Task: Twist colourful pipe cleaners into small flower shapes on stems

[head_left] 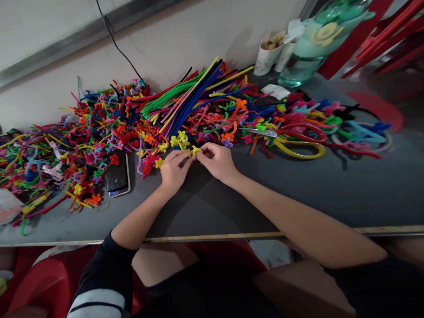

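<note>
Between my fingertips is a small yellow pipe-cleaner flower [196,151], pinched from both sides. My left hand [175,169] grips its left side with bent fingers, and my right hand [217,161] closes on it from the right. Just beyond lie other yellow pipe-cleaner flowers [180,140]. Behind them a bundle of straight pipe cleaners [185,99] in green, yellow, blue and red rests on the heap. Scissors [291,139] with one red and one yellow handle loop lie to the right of my right hand.
A wide heap of coloured pipe-cleaner pieces [96,128] runs along the wall. A phone [118,174] lies left of my hands. At the back right stand a paper cup [267,57] and a large green bottle [304,57]. The dark table [218,216] ends close to my body.
</note>
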Motion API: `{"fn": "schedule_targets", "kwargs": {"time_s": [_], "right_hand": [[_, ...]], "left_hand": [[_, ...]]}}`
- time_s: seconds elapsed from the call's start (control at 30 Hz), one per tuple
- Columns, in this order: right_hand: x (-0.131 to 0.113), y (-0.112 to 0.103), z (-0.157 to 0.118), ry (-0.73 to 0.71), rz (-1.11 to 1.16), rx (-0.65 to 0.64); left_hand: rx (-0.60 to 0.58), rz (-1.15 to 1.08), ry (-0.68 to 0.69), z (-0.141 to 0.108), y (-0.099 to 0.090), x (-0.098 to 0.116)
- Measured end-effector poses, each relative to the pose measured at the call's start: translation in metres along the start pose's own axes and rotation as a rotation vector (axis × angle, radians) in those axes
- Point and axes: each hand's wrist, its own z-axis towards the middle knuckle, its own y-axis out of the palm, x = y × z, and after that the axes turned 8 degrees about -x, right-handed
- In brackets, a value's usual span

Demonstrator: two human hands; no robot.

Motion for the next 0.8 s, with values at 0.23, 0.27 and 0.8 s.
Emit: {"fn": "schedule_targets", "kwargs": {"time_s": [0.23,0.27,0.8], "right_hand": [[-0.003,-0.002,-0.001,-0.056,-0.214,0.038],[-0.002,-0.002,-0.001,-0.059,-0.221,0.039],[0.002,-0.001,0.001,-0.042,-0.154,-0.017]], "left_hand": [[0.009,0.040,-0.008,-0.002,0.000,0.004],[0.003,0.042,-0.016,-0.002,0.000,0.005],[-0.126,-0.281,-0.221,0.007,-0.001,-0.009]]}}
